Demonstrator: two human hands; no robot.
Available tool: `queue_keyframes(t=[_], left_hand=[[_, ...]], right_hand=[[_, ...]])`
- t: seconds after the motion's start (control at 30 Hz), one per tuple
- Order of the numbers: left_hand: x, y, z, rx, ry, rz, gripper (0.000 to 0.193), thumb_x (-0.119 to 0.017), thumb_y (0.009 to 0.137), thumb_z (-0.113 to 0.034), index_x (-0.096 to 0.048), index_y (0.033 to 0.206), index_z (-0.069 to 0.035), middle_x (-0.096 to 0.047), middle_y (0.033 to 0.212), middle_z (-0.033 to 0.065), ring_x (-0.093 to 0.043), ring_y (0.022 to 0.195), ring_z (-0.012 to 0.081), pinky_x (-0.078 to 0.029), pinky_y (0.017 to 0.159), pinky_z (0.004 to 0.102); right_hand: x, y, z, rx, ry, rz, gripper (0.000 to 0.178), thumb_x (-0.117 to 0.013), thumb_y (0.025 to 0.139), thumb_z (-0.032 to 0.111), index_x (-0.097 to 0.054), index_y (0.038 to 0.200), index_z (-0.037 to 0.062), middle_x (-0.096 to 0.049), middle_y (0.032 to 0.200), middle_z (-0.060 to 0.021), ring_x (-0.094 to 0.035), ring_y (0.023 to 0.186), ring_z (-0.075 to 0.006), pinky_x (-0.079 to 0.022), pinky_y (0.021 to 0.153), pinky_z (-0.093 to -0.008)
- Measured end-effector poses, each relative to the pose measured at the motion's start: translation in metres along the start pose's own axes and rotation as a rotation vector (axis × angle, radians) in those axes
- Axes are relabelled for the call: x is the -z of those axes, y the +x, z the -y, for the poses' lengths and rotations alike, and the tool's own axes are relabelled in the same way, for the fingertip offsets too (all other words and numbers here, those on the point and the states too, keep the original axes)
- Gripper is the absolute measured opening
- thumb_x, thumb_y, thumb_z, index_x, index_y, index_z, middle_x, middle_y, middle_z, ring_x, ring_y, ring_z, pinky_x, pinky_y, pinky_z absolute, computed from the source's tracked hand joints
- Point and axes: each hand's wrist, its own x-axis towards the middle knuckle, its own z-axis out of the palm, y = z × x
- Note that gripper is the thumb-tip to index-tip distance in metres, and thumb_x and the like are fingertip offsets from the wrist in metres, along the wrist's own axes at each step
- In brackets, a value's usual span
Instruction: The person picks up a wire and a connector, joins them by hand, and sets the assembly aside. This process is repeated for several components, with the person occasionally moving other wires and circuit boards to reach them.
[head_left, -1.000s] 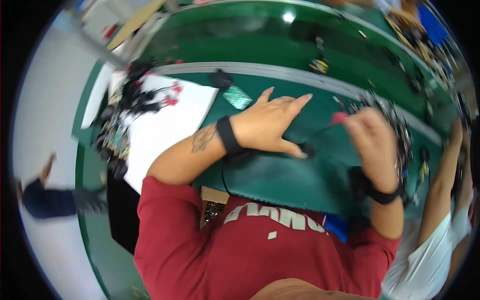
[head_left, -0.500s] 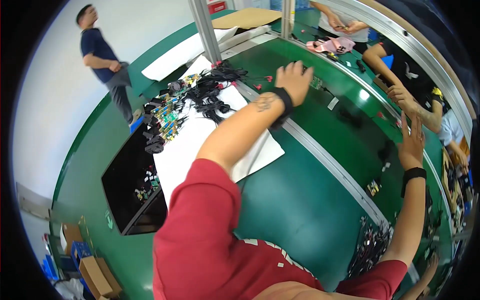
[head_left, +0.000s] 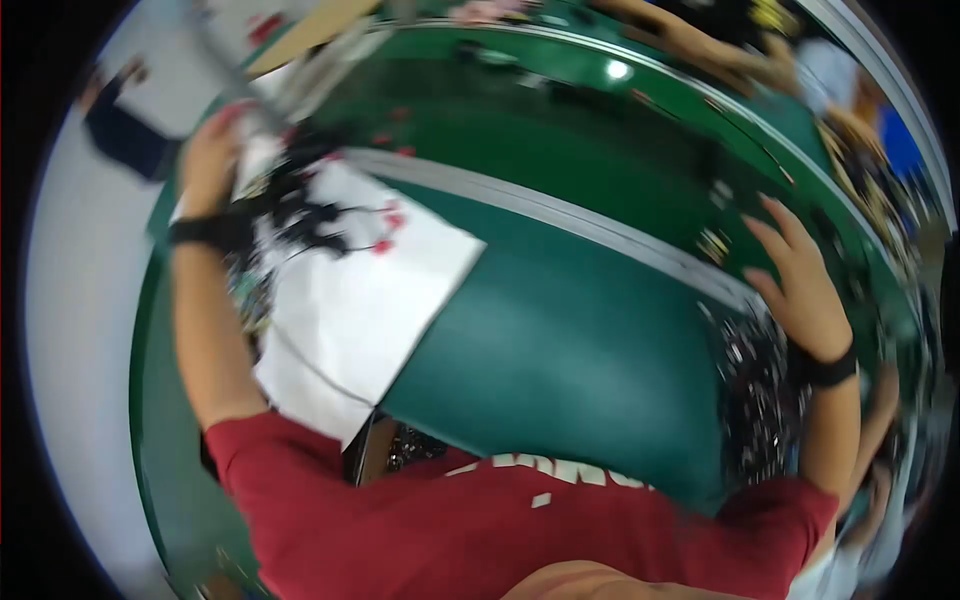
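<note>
At the left, my left hand (head_left: pixel 208 165) reaches over the far edge of a pile of black cables with red ends (head_left: pixel 305 190). Motion smears its fingers, so what they hold, if anything, cannot be made out. A white sheet (head_left: pixel 365 290) lies under the pile, and small circuit boards (head_left: pixel 250 295) sit at its left edge. On the right, my right hand (head_left: pixel 808 295) is raised with its fingers apart and nothing in them. Below it lies a heap of dark wires with pale ends (head_left: pixel 755 390); a small yellowish part (head_left: pixel 713 245) rests beyond the metal rail.
A metal rail (head_left: pixel 540 205) crosses the green work surface (head_left: pixel 560 340). Beyond it runs a dark green belt-like strip (head_left: pixel 520 130). A blurred upright post (head_left: pixel 225 60) stands at the far left. Other people's arms (head_left: pixel 690 45) reach in at the far right.
The view has swung, and everything is blurred. My left hand has moved from over the green strip to the cable pile at the left. My right hand stays raised, its fingers spread wider.
</note>
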Motion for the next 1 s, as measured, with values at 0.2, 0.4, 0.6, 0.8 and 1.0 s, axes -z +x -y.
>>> queue_keyframes(t=[0.2,0.4,0.6,0.8,1.0], left_hand=[[-0.013,0.045,-0.073,-0.146,-0.259,-0.438,0.029,-0.044,0.083,-0.013,-0.051,0.105,0.004,-0.059,0.096,0.0106,-0.056,0.083,0.0149,-0.042,0.075,0.0231],[-0.088,-0.037,-0.249,-0.645,-0.458,-0.011,0.014,-0.050,0.078,-0.004,-0.057,0.090,0.000,-0.058,0.084,0.0147,-0.056,0.078,0.0258,-0.044,0.070,0.0306],[-0.183,-0.131,-0.316,-0.029,-1.111,1.014,0.021,-0.056,0.077,-0.005,-0.058,0.097,0.000,-0.059,0.087,0.0064,-0.055,0.080,0.0133,-0.044,0.070,0.0248],[-0.196,-0.154,-0.333,0.134,-1.525,1.247,0.037,-0.056,0.079,-0.007,-0.045,0.112,0.005,-0.054,0.101,0.0061,-0.052,0.085,0.0084,-0.042,0.078,0.0209],[-0.200,-0.161,-0.321,0.416,-1.627,1.378,0.035,-0.051,0.084,-0.014,-0.044,0.114,0.003,-0.056,0.091,0.0074,-0.054,0.075,0.0105,-0.046,0.072,0.0236]], right_hand=[[-0.030,-0.069,-0.035,-0.080,0.107,-0.056,0.022,-0.055,0.071,0.006,-0.056,0.091,-0.0017,-0.057,0.085,-0.0170,-0.053,0.081,-0.0342,-0.043,0.072,-0.0376],[-0.102,-0.054,-0.001,-0.261,-0.104,0.024,0.016,-0.057,0.071,0.014,-0.057,0.083,0.0045,-0.057,0.073,-0.0157,-0.055,0.072,-0.0333,-0.043,0.065,-0.0406],[-0.094,-0.054,0.012,-0.277,0.271,-0.406,0.010,-0.052,0.073,0.003,-0.058,0.080,0.0020,-0.056,0.076,-0.0141,-0.055,0.068,-0.0300,-0.044,0.063,-0.0366],[-0.095,-0.082,0.041,-0.317,0.540,-0.590,0.013,-0.052,0.074,0.004,-0.057,0.085,-0.0018,-0.056,0.076,-0.0130,-0.054,0.067,-0.0229,-0.044,0.061,-0.0296],[-0.116,-0.091,0.052,-0.517,0.947,-0.378,0.015,-0.053,0.078,0.011,-0.056,0.087,-0.0016,-0.058,0.074,-0.0067,-0.052,0.066,-0.0099,-0.042,0.060,-0.0236]])
